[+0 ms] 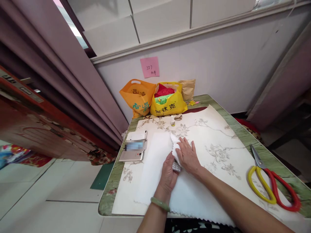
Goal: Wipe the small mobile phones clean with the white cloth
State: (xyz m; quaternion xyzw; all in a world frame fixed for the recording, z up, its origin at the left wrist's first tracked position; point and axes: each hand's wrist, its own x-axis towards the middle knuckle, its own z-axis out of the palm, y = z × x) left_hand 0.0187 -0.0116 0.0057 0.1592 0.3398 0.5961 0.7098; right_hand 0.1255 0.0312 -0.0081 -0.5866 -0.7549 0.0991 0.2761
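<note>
My left hand (pixel 168 173), with a green bangle at its wrist, is closed around a small silvery block with a grid pattern (pixel 176 166). Most of the block is hidden by my hands and the cloth. A white cloth (pixel 157 155) with a scalloped edge lies spread under both hands. Its upper part is folded up beside the block, and my right hand (pixel 189 157) grips this fold, some fingers stretched over it. The fingertips of my left hand touch the same fold.
Large scissors (pixel 261 165) with yellow and red handles lie at the right. Several phones (pixel 131 156) are at the left. A small bottle (pixel 172 121) stands behind the cloth. An orange bag (pixel 138 97), a yellow bag (pixel 167 108) and a brown pouch (pixel 188 89) line the wall.
</note>
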